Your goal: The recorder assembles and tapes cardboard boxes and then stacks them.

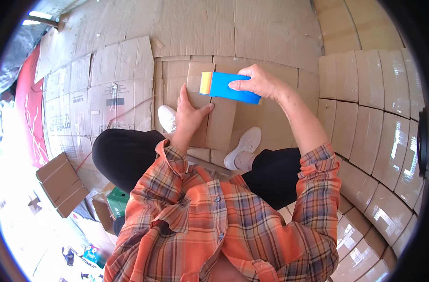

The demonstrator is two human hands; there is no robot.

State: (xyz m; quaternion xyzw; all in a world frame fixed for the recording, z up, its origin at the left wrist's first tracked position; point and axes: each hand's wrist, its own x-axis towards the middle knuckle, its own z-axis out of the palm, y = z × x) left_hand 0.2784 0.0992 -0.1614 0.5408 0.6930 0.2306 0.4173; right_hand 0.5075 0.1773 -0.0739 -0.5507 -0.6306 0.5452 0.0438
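Flattened brown cardboard sheets [271, 30] back the work area, where the right hand [255, 83] grips a blue, orange-tipped plastic tape dispenser [231, 86] over a brown rectangular cardboard box [222, 123] braced by the half-open left hand [191, 113], apparently for positioning, with steady bracing likely required next.

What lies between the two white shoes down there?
In the head view, a brown rectangular cardboard box lies between them, and the person's bare left hand is there too, at the box's left side.
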